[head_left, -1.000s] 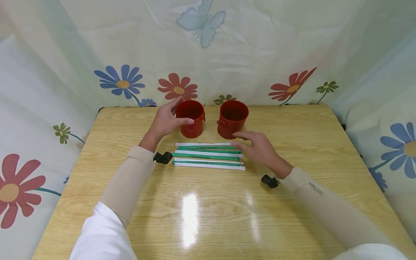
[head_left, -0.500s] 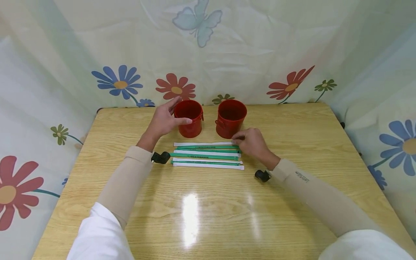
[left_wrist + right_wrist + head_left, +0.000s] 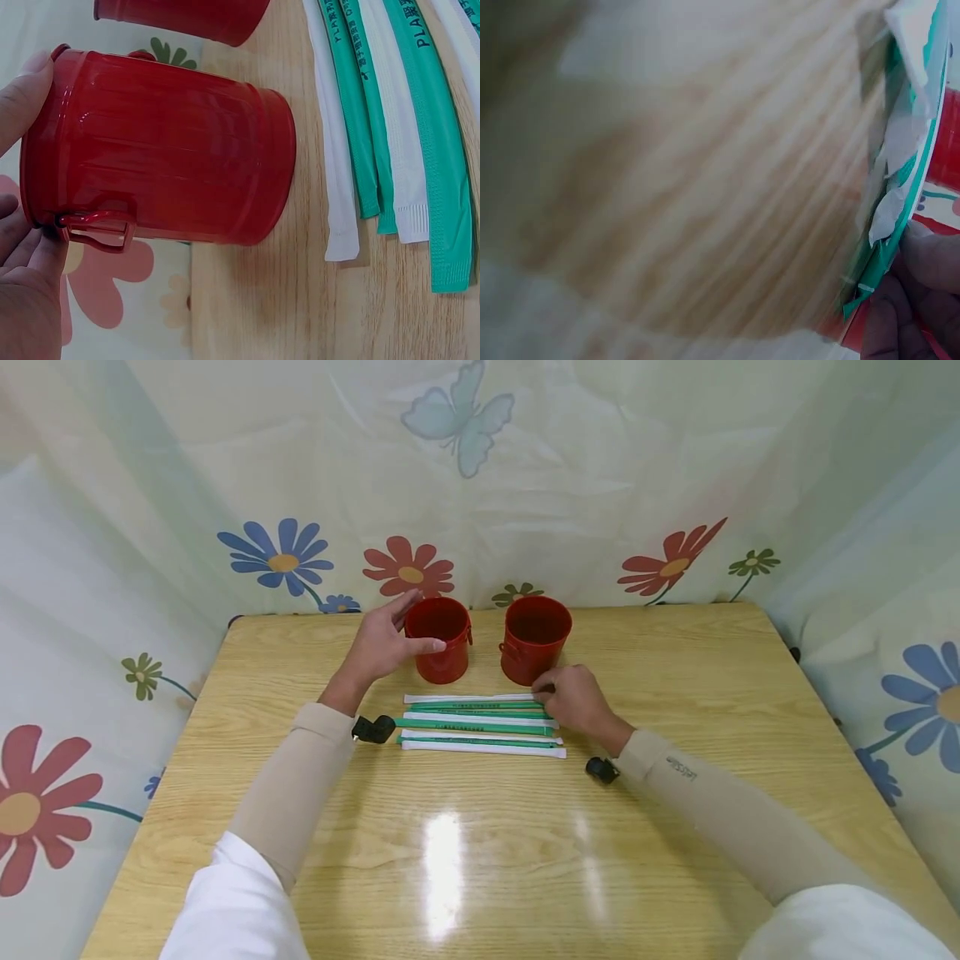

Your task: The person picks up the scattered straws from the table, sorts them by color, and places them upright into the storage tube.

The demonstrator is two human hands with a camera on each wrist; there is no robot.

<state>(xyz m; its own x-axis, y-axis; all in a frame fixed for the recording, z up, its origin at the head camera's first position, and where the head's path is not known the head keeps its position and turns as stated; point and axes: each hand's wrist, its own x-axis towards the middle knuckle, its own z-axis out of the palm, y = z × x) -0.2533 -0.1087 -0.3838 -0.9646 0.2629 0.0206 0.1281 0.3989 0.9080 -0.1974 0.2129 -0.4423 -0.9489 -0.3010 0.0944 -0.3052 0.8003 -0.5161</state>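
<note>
The wrapped straws (image 3: 480,726) lie on the bench (image 3: 510,827) between the person's two hands, nearer the right. Their long axes run left to right, nearly parallel, across the front of two upright red buckets. The right hand (image 3: 579,698) has its thumb and fingers pinched on the right end of the farthest white straw (image 3: 457,699). The left hand (image 3: 381,643) curls thumb and fingers about the rim of the left red bucket (image 3: 442,667); the right red bucket (image 3: 528,664) stands just beside it.
</note>
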